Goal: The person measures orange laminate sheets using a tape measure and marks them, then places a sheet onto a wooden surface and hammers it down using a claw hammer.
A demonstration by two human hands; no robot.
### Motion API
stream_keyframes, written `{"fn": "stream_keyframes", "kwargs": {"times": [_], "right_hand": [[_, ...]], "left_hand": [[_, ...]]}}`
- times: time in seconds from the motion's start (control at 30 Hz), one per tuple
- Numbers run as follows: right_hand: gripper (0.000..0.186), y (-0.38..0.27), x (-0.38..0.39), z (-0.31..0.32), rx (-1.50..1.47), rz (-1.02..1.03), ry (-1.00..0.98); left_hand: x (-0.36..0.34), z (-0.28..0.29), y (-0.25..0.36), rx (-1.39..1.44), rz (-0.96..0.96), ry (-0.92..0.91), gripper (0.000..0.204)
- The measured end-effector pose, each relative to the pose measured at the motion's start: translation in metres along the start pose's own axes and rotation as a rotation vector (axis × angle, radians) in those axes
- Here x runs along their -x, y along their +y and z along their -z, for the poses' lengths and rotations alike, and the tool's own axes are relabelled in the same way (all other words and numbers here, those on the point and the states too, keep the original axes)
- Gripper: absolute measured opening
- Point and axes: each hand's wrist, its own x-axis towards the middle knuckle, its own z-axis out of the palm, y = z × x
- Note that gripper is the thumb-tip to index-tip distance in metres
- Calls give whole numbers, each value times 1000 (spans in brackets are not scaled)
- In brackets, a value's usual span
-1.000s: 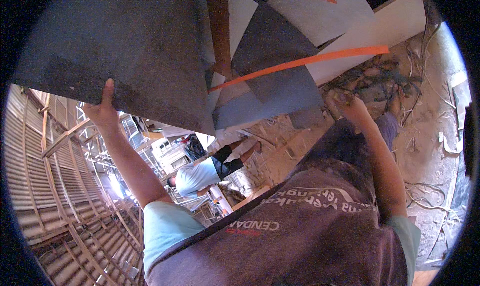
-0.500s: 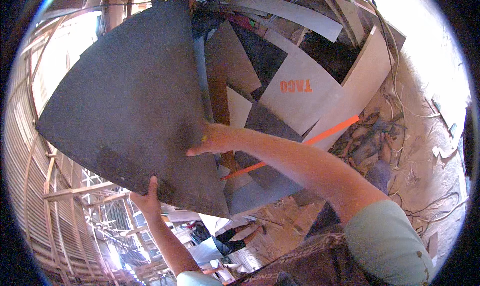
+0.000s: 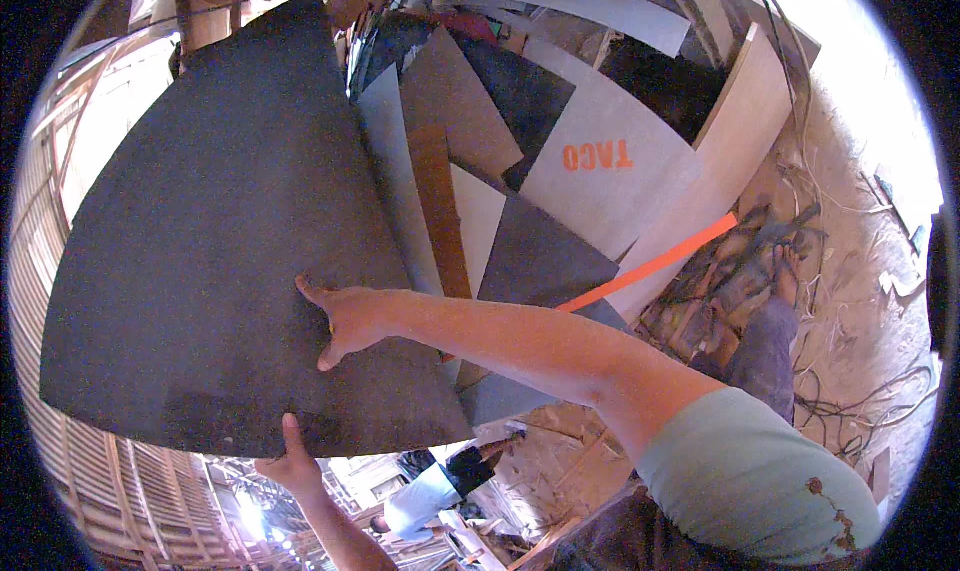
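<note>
A large dark grey board (image 3: 220, 241) fills the left half of the view, standing tilted. My left hand (image 3: 292, 466) grips its lower edge, thumb on the near face and the fingers partly hidden behind. Across the same face reaches my right arm, and my right hand (image 3: 345, 321) presses against the board with thumb and fingers apart. Just right of the board lean several loose panels: a narrow brown strip (image 3: 440, 211), a brown-grey panel (image 3: 460, 111), a dark panel (image 3: 545, 256) and a pale panel with orange lettering (image 3: 605, 186).
A bright orange strip (image 3: 670, 256) lies across the panels. Long pale boards (image 3: 745, 121) lean at the right. Cables (image 3: 865, 406) and debris cover the dusty floor near my bare foot (image 3: 785, 271). A person in a light blue shirt (image 3: 420, 501) is at the lower middle.
The dark board has swung left and its lower edge has dropped, uncovering more of the panels behind. My right hand has shifted left across its face; my left hand has moved down with the edge.
</note>
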Motion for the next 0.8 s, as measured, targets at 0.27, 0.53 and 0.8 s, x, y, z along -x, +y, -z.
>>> {"fn": "stream_keyframes", "kwargs": {"times": [0.27, 0.53, 0.8], "right_hand": [[130, 3, -8, -20, 7, 22, 18], [136, 21, 55, 18, -134, -199, 68], [137, 59, 135, 61, -568, -483, 170]], "left_hand": [[4, 9, -22, -7, 75, 215, 31], [26, -52, 22, -130, -75, -124, 17], [70, -164, 62, -125, -216, -466, 15]]}}
